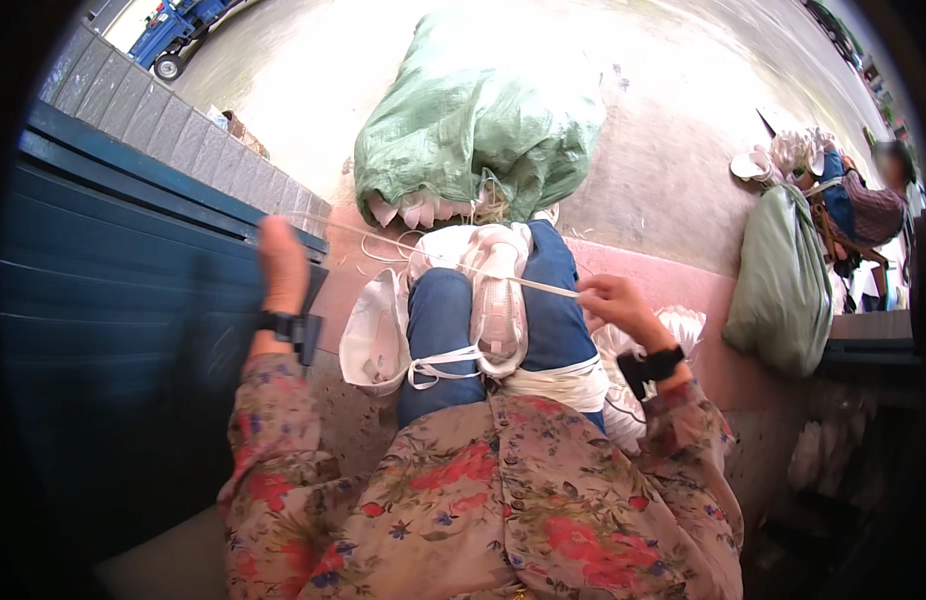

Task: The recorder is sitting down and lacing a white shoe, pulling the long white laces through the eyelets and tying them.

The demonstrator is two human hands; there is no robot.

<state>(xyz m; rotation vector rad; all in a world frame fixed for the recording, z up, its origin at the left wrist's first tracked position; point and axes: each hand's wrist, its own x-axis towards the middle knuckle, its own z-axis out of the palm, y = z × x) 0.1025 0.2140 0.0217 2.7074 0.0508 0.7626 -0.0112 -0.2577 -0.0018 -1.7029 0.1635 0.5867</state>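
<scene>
Lace (548, 289) stretches from the blurred left hand (281, 265), whose grip I cannot tell, over the pale shoe (498, 315) lodged between the legs (555, 265), probably for steadiness. At right, the right hand (620, 306) pinches it, seemingly for tension.

dark blue slatted panel (113, 285) along left side, horizontal ribs; grey tiled strip (133, 110) running just beyond it; pink floor band (698, 275) crossing middle; pale concrete ground (658, 175) past it, bending toward rim; speckled grey-brown floor (355, 425) on near side; strong daylight, top centre washed out white; lower right in deep shade, details unclear; blue vehicle (183, 32) at top left, dark wheel showing, partly cut off
</scene>
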